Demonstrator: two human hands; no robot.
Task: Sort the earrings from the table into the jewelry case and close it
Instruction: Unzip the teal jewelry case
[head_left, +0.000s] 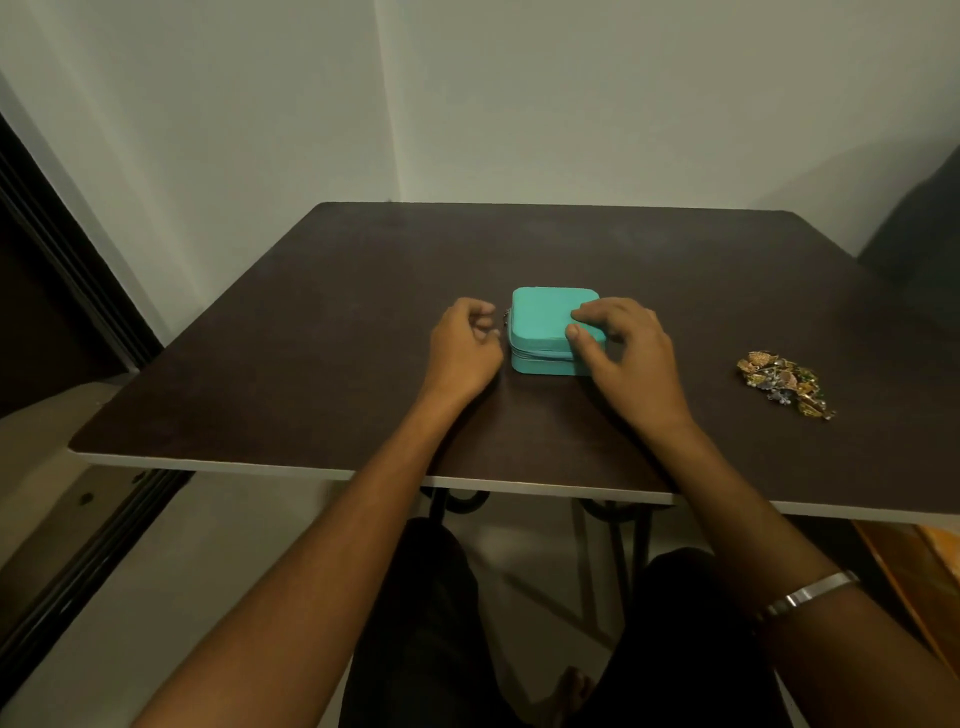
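teal jewelry case (545, 317) closed under right hand (623, 353).

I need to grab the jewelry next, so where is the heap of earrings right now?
In the head view, the heap of gold and multicoloured earrings lies on the dark brown table, far right, well beyond the right hand and the closed turquoise jewelry case.

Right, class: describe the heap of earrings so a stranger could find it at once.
Start at the dark brown table. Go right from the teal jewelry case at its centre, towards the right edge. The earrings are the only glittering gold tangle there, lying untouched.
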